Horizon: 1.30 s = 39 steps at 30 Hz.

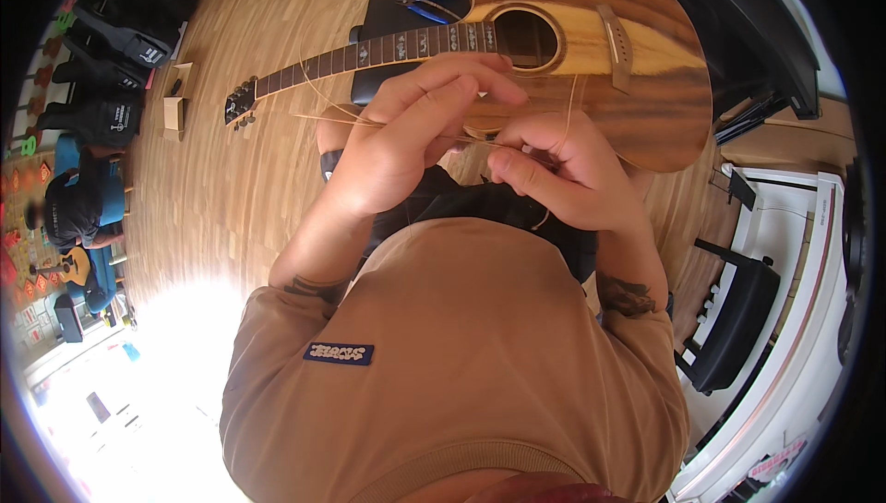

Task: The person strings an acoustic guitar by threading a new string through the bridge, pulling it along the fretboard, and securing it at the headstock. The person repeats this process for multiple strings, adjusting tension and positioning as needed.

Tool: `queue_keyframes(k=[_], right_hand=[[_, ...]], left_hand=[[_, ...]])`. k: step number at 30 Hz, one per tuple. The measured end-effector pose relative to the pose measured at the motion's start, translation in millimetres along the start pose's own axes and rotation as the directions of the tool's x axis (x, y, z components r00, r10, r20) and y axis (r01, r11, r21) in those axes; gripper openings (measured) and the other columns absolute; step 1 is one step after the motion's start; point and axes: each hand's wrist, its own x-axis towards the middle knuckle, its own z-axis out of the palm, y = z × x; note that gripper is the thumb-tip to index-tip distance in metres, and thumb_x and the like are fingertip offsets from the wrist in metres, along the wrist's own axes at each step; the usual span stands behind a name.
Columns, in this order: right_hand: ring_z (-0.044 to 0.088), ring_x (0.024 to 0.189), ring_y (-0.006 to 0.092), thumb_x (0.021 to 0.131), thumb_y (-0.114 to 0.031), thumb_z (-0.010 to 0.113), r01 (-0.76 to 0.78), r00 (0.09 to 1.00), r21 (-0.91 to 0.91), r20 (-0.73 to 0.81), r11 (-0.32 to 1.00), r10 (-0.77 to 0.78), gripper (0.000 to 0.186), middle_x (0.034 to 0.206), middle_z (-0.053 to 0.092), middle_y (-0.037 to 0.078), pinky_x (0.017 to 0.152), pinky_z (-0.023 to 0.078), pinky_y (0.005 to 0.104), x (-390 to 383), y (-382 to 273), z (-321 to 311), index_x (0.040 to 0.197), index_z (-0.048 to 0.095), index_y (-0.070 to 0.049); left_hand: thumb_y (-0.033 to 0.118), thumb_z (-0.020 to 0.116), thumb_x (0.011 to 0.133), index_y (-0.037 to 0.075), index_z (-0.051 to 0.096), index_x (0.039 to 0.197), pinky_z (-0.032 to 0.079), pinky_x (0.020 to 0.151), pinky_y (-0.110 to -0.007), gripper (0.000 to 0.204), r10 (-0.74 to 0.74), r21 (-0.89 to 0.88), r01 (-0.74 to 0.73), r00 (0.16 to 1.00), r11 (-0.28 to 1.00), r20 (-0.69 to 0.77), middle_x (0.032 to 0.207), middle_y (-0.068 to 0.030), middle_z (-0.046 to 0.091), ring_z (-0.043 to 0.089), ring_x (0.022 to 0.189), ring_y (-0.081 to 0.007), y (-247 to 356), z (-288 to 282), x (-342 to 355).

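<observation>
Guitar string (pixel 461 137) | left hand (pixel 406 134) pinching it, fingers extended | right hand (pixel 554 175) curled, gripping it | above guitar (pixel 591 51)

the person wore a tan short-sleeved shirt (pixel 480 346) with a ribbed collar and a small dark blue rectangular patch (pixel 339 353) with pale lettering on the chest. both forearms were bare, each bearing a dark tattoo just below the sleeve edge. dark trousers (pixel 489 212) showed beneath the shirt hem.
</observation>
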Motion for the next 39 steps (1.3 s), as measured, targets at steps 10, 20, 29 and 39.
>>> queue_keyframes(k=[10, 20, 29, 39], right_hand=[[0.053, 0.057, 0.0232, 0.102, -0.017, 0.062, 0.109, 0.993, -0.257, -0.007, 0.960, -0.115, 0.024, 0.065, 0.057, 0.010, 0.056, 0.042, 0.0360, 1.2, -12.4, -6.3, 0.084, 0.063, -0.001], [0.048, 0.058, 0.0101, 0.105, -0.017, 0.056, -0.081, 0.993, -0.361, -0.106, 0.929, 0.045, 0.030, 0.065, 0.056, 0.004, 0.057, 0.039, 0.0299, -24.6, -49.3, -60.6, 0.081, 0.059, 0.001], [0.040, 0.067, 0.0054, 0.101, -0.011, 0.064, -0.106, 0.865, -0.635, -0.439, 0.766, -0.244, 0.020, 0.071, 0.042, -0.005, 0.059, 0.030, 0.0251, -58.8, -50.4, -113.9, 0.086, 0.058, 0.001], [0.029, 0.060, -0.0015, 0.108, -0.034, 0.057, -0.413, 0.854, -0.730, -0.518, 0.544, -0.048, 0.033, 0.071, 0.031, -0.011, 0.052, 0.022, 0.0211, -7.8, -165.9, -240.9, 0.086, 0.055, -0.010]], left_hand=[[0.017, 0.046, 0.104, 0.005, 0.070, 0.109, 0.046, 0.062, -0.022, 0.027, 0.118, 0.121, -0.102, 0.984, 0.987, -0.134, 0.095, 0.0005, 0.065, 0.049, 0.068, -0.0037, 11.9, -4.1, -13.1], [0.020, 0.039, 0.104, 0.002, 0.061, 0.105, 0.018, 0.044, -0.020, 0.029, 0.319, -0.381, -0.361, 0.932, 0.851, -0.170, 0.087, -0.0013, 0.054, 0.026, 0.050, -0.0037, 34.8, -78.8, -2.9], [0.022, 0.042, 0.107, 0.006, 0.062, 0.107, 0.020, 0.042, -0.020, 0.026, 0.182, -0.519, -0.234, 0.972, 0.822, -0.150, 0.078, 0.0041, 0.044, 0.025, 0.051, -0.0043, 30.5, -133.4, 36.9], [0.024, 0.039, 0.109, 0.002, 0.059, 0.119, 0.018, 0.040, -0.018, 0.032, -0.024, -0.480, 0.036, 0.999, 0.877, 0.032, 0.073, 0.0056, 0.038, 0.026, 0.052, -0.0039, 26.2, -89.9, 125.0]])
